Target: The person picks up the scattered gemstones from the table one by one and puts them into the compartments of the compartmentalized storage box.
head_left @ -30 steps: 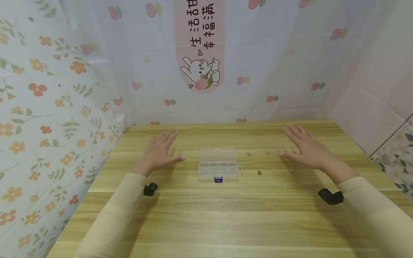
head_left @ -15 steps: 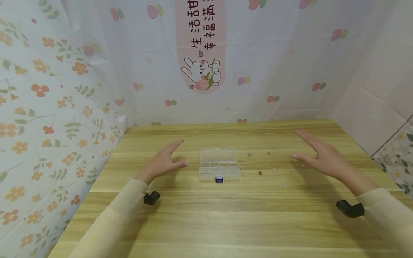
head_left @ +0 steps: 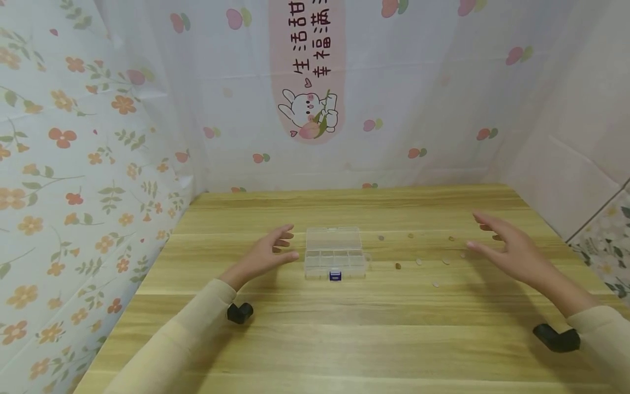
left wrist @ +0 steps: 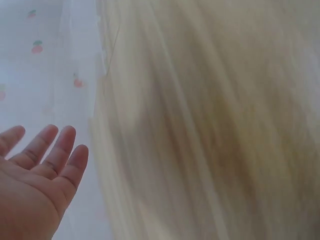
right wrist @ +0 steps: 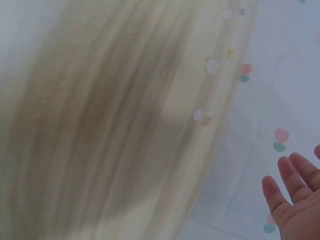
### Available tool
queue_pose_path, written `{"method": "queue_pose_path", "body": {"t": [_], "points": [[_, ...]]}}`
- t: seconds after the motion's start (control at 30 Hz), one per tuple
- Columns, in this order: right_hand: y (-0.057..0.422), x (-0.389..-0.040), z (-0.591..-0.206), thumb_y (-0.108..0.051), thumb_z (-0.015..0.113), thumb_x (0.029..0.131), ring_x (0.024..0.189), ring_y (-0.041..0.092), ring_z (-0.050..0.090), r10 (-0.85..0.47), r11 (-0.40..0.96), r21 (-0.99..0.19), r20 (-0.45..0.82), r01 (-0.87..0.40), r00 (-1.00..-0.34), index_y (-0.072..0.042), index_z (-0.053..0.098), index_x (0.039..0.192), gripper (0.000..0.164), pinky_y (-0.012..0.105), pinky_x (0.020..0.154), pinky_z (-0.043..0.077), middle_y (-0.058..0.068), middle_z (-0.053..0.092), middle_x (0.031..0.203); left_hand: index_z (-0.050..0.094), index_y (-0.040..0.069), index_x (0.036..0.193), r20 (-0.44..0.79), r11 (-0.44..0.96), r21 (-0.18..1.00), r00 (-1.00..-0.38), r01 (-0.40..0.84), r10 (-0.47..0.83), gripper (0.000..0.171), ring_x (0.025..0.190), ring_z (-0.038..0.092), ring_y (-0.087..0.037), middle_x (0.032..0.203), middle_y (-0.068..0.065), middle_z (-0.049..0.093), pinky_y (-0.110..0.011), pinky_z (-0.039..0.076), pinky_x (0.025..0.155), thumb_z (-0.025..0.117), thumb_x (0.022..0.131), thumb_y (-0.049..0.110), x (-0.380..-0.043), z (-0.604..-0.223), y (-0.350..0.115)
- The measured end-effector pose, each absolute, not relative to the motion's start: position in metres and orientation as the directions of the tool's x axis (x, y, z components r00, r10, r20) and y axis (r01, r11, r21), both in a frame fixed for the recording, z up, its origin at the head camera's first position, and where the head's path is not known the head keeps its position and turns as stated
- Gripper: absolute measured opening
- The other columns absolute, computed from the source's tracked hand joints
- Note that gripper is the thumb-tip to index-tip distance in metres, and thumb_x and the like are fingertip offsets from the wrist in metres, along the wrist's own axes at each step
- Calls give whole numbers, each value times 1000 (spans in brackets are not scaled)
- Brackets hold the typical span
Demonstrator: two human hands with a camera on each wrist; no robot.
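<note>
A clear plastic compartment box (head_left: 317, 272) stands mid-table, its lid (head_left: 333, 239) tipped back and a blue latch (head_left: 336, 276) at the front. My left hand (head_left: 261, 256) hovers just left of it, fingers loosely bent, holding nothing. To the box's right lie several small roundish pieces, among them a brown one (head_left: 398, 266), a whitish one (head_left: 419, 261) and a grey one (head_left: 381, 237). My right hand (head_left: 517, 257), also holding nothing, is raised right of an amber piece (head_left: 451, 238). Relaxed fingers show in the left wrist view (left wrist: 62, 155) and the right wrist view (right wrist: 292, 185).
The wood-grain table (head_left: 315, 339) reaches back to a white curtain (head_left: 423, 93) printed with fruit and a rabbit. A flowered curtain (head_left: 98, 175) closes off the left side. Black wrist mounts (head_left: 556, 337) sit below the sleeves.
My left hand has moved right and nearer the box, and my right hand has drawn right and toward me, uncovering an amber piece. Both hands went from spread to loosely bent fingers.
</note>
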State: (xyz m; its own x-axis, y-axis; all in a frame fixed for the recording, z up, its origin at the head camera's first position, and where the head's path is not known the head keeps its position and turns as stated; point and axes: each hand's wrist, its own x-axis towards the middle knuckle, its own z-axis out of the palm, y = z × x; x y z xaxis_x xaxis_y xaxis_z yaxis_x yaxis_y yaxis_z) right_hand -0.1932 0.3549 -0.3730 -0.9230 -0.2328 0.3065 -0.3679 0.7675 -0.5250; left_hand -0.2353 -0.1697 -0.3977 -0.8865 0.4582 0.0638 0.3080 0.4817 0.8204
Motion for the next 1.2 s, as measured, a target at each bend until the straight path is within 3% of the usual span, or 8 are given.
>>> {"method": "queue_pose_path", "body": {"t": [0.1,0.23,0.33,0.5,1.03,1.2], "points": [[359,-191,-379,-20,70,92,111,17,48,-210,756,-548,317,-359,-925,-8,34,151,70,12,81,33,23,48,136,30,11,152,45,479,832,-895,279,443,77,121,50,-35,139,-20,46,-47,41,100,70,90,34,-235,-401,-164],[367,-188,-385,-19,66,95,98,-3,44,-183,737,-587,304,-336,-935,-2,35,148,64,11,75,36,22,51,127,32,9,151,6,477,850,-908,226,420,81,117,52,-33,134,-20,48,-47,43,97,73,87,38,-233,-404,-158],[372,-187,-390,-20,63,96,91,-8,44,-153,736,-608,281,-299,-947,2,37,145,60,11,70,39,20,52,121,33,6,150,-31,476,860,-913,184,407,82,114,53,-32,132,-18,48,-46,45,95,74,86,38,-230,-406,-155],[378,-187,-397,-26,61,98,87,-13,45,-103,749,-628,206,-212,-973,4,39,143,59,16,65,42,15,53,116,34,5,149,-77,478,869,-919,128,387,82,111,54,-28,131,-16,48,-43,46,92,76,85,34,-229,-410,-149],[377,-189,-410,-34,57,99,87,-13,44,-94,716,-691,48,-101,-994,8,33,144,66,25,66,50,28,49,125,36,2,147,-119,501,861,-924,86,363,85,102,54,-21,124,-14,52,-39,46,89,82,80,29,-230,-422,-134],[378,-193,-414,-36,57,99,89,-6,47,-105,719,-689,21,-90,-994,9,31,145,70,27,67,52,31,48,125,38,2,145,-113,506,858,-928,90,355,84,97,54,-19,120,-13,53,-35,46,85,83,79,28,-230,-423,-130]]}}
